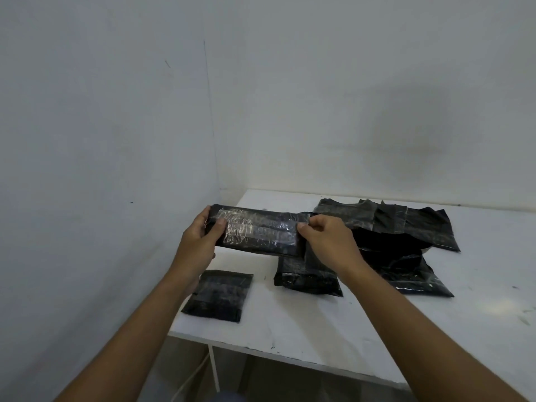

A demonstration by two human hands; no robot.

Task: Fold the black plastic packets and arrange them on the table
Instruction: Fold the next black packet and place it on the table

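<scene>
Left hand [200, 242]: the left end of a long black packet [258, 232] is gripped, fingers curled behind, thumb on top. The packet is held in the air above the white surface [319, 323]. Below it, a small folded packet [219, 295] is laid flat near the front-left corner. Right hand [327, 242]: the right end is pinched between thumb and fingers. Further right, a loose pile of black packets [406, 227] is spread.

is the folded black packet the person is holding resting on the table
No, the left hand and right hand grip the folded black packet by its ends, lifted above the white table.
</scene>
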